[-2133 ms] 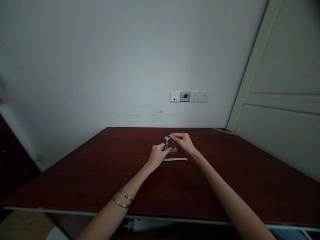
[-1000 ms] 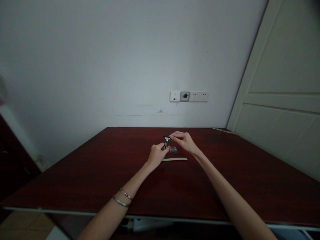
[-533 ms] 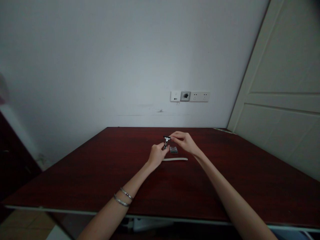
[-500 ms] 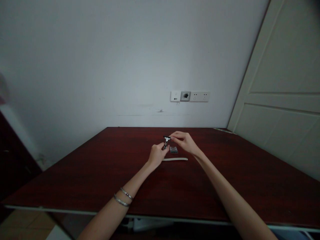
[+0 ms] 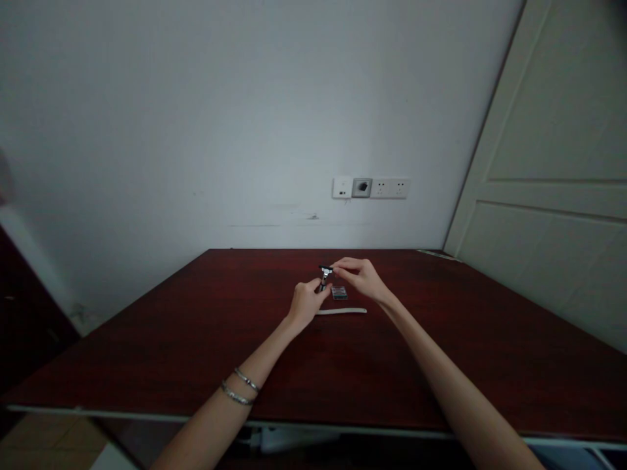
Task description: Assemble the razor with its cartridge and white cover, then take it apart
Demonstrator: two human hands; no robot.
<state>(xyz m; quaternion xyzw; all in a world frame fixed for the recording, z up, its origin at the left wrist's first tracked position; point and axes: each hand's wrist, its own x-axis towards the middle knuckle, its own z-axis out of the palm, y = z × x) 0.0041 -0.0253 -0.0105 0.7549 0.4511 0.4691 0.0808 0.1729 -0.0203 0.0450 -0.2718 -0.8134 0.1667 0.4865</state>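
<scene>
A razor with a dark head and a silvery neck is held upright above the table. My left hand is closed around its handle, most of which the fingers hide. At the head's right end, the fingertips of my right hand pinch the razor head. Just beyond the left fingers lies a small clear case with dark contents. Nearer to me, a thin whitish strip rests flat on the table, its left end hidden behind my left hand.
The dark red tabletop meets a white wall at the back. Power sockets and a grey switch plate are on that wall. A pale panelled door stands at the right. Items sit beneath the table's front edge.
The view has shifted very slightly. Both hands keep their hold on the razor, with no clear movement of the case or the strip.
</scene>
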